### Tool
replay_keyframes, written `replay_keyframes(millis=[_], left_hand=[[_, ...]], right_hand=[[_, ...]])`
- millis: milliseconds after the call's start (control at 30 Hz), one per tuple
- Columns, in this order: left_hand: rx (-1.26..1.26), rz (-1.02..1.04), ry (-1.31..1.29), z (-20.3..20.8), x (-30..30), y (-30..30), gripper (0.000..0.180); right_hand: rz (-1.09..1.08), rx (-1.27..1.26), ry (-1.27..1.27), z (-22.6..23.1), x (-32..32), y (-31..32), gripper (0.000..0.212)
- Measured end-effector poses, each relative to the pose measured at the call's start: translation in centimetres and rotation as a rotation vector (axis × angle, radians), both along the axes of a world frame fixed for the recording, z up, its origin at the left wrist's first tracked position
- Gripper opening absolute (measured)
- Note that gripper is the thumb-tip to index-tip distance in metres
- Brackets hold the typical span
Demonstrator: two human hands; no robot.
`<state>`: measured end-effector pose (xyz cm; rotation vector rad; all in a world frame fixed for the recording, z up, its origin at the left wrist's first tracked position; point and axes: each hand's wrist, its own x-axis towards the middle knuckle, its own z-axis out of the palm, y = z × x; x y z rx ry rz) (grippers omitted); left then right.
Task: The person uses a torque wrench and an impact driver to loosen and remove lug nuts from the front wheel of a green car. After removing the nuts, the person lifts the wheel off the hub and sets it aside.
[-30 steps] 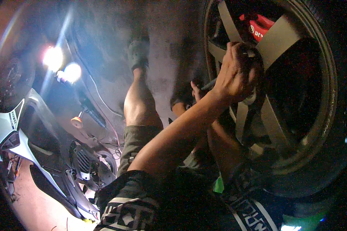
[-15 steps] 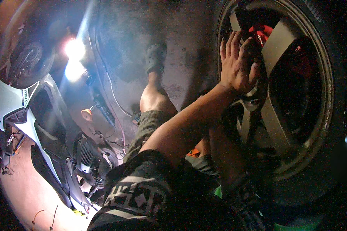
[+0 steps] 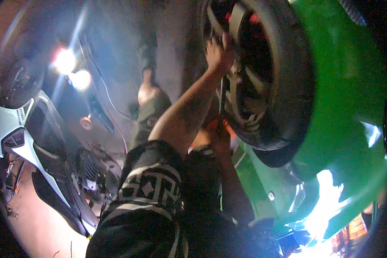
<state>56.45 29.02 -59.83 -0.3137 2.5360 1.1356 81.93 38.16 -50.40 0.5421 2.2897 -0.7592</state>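
Note:
My left hand [image 3: 219, 56] reaches up to the wheel [image 3: 268, 77] of a green car [image 3: 339, 99]. Its fingers look spread against the spokes near the hub, with no tool visible in them. Lower down, my right hand [image 3: 221, 129] is dark and blurred, below the left wrist and beside the tyre. Its fingers cannot be made out. Close by it, a thin straight bar [image 3: 220, 101] stands at the wheel's near edge; whether the hand holds it is unclear. Something orange [image 3: 210, 127], of a kind I cannot tell, shows behind my left forearm.
A motorcycle with white panels [image 3: 36, 150] stands at the left. Bright lamps [image 3: 66, 61] glare at upper left, with a cable [image 3: 103, 90] along the floor. My leg [image 3: 149, 92] stretches out ahead. At lower right, strong light reflects off the green bodywork.
The view has swung right, so the wheel sits further left and smaller, and the green bodywork has come into view. My left hand stays at the spokes; my right forearm shows more plainly.

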Motion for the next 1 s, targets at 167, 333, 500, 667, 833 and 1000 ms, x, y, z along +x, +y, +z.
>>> replay_keyframes(millis=[167, 333, 500, 667, 833, 1000], left_hand=[[0.681, 0.148, -0.52, 1.7, -1.5, -3.7, 0.056], [0.202, -0.272, 0.083, 0.6, -7.3, -11.4, 0.085], [0.244, -0.255, -0.074, 7.4, -17.3, -14.7, 0.097], [-0.012, -0.521, 0.355, 9.7, -19.1, -15.5, 0.053], [0.471, -0.092, -0.415, 10.5, -19.5, -18.0, 0.042], [0.289, -0.255, -0.494, 14.2, -20.0, -19.4, 0.044]], right_hand=[[0.04, 0.036, 0.042, 15.6, -6.0, -1.6, 0.029], [-0.306, -0.049, -0.038, 19.0, -10.8, -4.3, 0.04], [-0.069, 0.051, 0.006, 15.3, -7.4, -2.3, 0.032], [0.142, -0.04, 0.463, 13.4, -6.9, -2.6, 0.033], [-0.432, -0.114, -0.117, 15.8, -8.6, -5.9, 0.037], [0.381, 0.137, 0.154, 13.0, -9.2, -5.1, 0.032]])
